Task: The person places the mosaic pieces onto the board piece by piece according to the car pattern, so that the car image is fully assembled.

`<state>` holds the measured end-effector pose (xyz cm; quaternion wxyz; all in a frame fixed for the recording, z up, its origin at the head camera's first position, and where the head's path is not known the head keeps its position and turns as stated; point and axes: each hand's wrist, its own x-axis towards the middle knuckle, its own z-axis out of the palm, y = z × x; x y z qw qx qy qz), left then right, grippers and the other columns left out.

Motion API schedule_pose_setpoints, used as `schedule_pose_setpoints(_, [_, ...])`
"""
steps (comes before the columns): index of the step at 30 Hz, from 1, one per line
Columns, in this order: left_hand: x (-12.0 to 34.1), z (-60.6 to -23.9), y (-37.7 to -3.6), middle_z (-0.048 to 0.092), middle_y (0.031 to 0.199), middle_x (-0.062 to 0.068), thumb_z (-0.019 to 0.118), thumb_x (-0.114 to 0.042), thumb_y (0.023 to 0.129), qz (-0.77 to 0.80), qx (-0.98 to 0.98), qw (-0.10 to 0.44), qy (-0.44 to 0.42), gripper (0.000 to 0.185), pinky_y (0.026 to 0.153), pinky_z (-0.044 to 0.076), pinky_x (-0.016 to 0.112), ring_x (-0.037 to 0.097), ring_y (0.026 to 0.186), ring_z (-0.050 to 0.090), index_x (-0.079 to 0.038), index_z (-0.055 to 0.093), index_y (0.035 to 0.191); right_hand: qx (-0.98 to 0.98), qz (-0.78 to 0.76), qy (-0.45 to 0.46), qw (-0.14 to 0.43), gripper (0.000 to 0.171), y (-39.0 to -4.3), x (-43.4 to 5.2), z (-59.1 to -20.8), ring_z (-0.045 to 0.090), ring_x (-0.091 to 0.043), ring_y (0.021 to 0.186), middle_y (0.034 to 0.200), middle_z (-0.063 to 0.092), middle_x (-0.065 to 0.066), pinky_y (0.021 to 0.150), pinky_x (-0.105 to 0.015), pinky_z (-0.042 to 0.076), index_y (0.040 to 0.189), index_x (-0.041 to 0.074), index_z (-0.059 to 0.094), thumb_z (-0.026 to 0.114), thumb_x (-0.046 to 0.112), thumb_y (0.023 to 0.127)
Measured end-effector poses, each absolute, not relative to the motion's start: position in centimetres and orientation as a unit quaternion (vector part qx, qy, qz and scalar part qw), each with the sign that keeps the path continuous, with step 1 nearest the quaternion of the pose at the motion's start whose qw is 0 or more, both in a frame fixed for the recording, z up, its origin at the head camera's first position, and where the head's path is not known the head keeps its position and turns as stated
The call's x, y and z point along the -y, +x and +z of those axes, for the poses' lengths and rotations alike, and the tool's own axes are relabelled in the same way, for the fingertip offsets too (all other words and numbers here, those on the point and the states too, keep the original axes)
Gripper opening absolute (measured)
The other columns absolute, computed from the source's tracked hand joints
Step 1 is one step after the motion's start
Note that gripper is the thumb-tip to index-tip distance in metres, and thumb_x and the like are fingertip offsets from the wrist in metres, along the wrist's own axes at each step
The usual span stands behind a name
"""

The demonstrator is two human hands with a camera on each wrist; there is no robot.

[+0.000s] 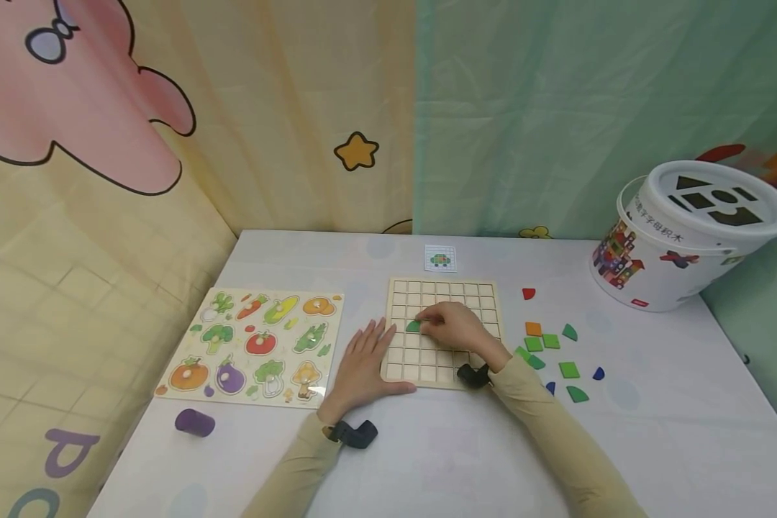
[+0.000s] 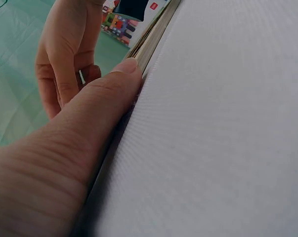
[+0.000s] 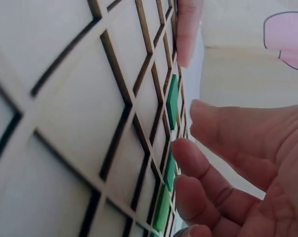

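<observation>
A white bench (image 1: 466,460) carries everything. At its far right stands a white bucket (image 1: 680,241) with shape slots in the lid. On the left lies a vegetable puzzle board (image 1: 255,345), a purple cylinder (image 1: 195,422) just before it. In the middle sits the wooden grid board (image 1: 443,288). The left hand (image 1: 362,363) lies flat, fingers straight, on its left edge. The right hand (image 1: 456,327) rests over the grid, fingertips touching a green piece (image 1: 414,326) lying in a cell. Loose coloured pieces (image 1: 550,342) are scattered right of the board, a small pattern card (image 1: 440,258) beyond it.
</observation>
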<state>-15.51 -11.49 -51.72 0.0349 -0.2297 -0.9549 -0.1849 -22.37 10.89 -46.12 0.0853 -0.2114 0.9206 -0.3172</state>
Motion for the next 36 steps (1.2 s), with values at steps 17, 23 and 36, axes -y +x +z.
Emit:
schedule_pose_setpoints(17, [11.4,-51.8,-15.5,0.013,0.158,0.007,0.059,-0.079,0.068,-0.185,0.956,0.029,-0.225,0.114,0.115,0.002,0.036,0.022,0.144,0.004,-0.013,0.022,0.152,-0.928,-0.349,-0.130,-0.019,0.018,-19.0,-21.5,-43.7,0.051,-0.018,0.067,0.081,0.063,-0.002,0.053,-0.030,0.042,0.096,0.004,0.073,0.069,0.020,0.088])
schedule_pose_setpoints(23, [11.6,-52.0,-15.5,0.014,0.157,0.008,0.057,-0.080,0.067,-0.187,0.955,0.041,-0.225,0.114,0.115,0.003,0.038,0.023,0.143,0.006,-0.012,0.023,0.152,-0.940,-0.330,-0.083,0.030,0.017,-18.0,-23.5,-43.9,0.049,-0.021,0.069,0.078,0.059,-0.003,0.056,-0.030,0.042,0.092,0.004,0.070,0.071,0.020,0.086])
schedule_pose_setpoints(36, [11.4,-51.8,-15.5,0.012,0.158,0.007,0.060,-0.078,0.068,-0.184,0.957,0.026,-0.222,0.113,0.115,0.001,0.036,0.021,0.144,0.003,-0.014,0.021,0.152,-0.951,-0.294,-0.055,0.080,0.025,-16.5,-25.2,-45.9,0.047,-0.017,0.065,0.071,0.054,0.001,0.056,-0.030,0.036,0.086,0.009,0.067,0.080,0.027,0.077])
